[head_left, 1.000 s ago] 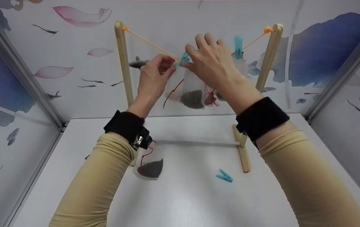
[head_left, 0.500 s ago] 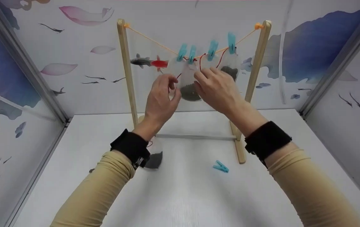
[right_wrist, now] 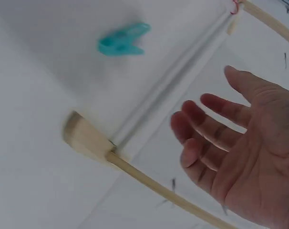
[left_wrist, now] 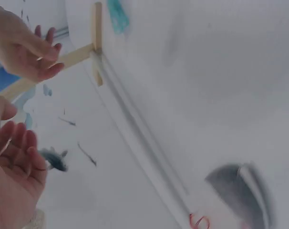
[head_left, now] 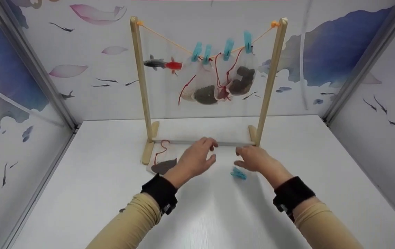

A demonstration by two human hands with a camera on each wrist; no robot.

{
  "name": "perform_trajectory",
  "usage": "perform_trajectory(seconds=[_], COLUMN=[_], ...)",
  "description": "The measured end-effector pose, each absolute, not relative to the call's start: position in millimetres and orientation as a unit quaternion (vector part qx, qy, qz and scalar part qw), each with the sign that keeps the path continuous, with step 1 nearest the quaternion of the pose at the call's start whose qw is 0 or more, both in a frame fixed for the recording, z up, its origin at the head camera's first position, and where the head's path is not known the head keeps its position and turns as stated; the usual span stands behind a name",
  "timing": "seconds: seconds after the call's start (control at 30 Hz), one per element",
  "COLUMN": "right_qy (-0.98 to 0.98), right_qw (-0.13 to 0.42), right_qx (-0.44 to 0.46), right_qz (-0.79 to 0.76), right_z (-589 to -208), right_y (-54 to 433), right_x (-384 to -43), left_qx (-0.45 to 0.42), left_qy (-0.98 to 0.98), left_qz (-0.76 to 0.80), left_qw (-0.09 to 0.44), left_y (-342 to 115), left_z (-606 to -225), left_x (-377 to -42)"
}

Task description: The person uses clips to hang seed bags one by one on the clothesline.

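Observation:
My left hand hovers over the table with loosely bent fingers and holds nothing. To its left lies a sheer drawstring pouch with dark contents and a red cord, partly covered by that forearm. My right hand is empty too, its fingers relaxed just above a loose blue clothespin. In the right wrist view the clothespin lies apart from the fingers. Several similar pouches hang from an orange line, held by blue clothespins.
Two wooden posts on crosswise feet carry the line, joined low down by a pale rod. Behind stands a white wall panel painted with fish and petals. A small dark item shows beside my left sleeve.
Both hands have left the hanging pouches and come down toward the table. A clothespin that was between the fingers now stands free on the line, and the pouches hang untouched.

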State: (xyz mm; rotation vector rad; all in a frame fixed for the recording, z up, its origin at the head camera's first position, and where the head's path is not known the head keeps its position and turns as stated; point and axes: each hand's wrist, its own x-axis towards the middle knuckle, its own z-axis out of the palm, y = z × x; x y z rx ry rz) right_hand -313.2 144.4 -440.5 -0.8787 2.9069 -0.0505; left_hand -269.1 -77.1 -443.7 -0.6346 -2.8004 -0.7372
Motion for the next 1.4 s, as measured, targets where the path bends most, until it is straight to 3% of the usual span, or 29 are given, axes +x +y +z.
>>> perform_trajectory(seconds=[0.13,0.3,0.57,0.77,1.03,1.2,1.4], right_qy=[0.964,0.967,0.948,0.933,0.896,0.897,0.906], right_qw=[0.107,0.079,0.030,0.088,0.117,0.105,0.041], right_qx=[-0.242,-0.233,-0.293,-0.310,-0.311,-0.313,-0.302], right_qz=[-0.027,-0.066,-0.121,-0.163,-0.295,-0.293,-0.293], right_z=[-477,-504,-520,-517,-516,-509,-493], right_y=[159,159,130,123,122,119,116], right_x=[-301,-285,-264,-260,-253,-251,-246], left_qx=[-0.204,-0.171,-0.193,-0.183,-0.141,-0.127,-0.128], left_qy=[-0.945,-0.938,-0.916,-0.896,-0.873,-0.847,-0.830], left_qz=[-0.252,-0.277,-0.340,-0.397,-0.454,-0.510,-0.535], left_qw=[-0.035,-0.118,-0.094,-0.071,-0.110,-0.086,-0.089], left_y=[-61,-42,-49,-67,-83,-90,-98], left_z=[-479,-511,-531,-534,-528,-520,-509], left_x=[-255,-244,-236,-234,-232,-234,-231])
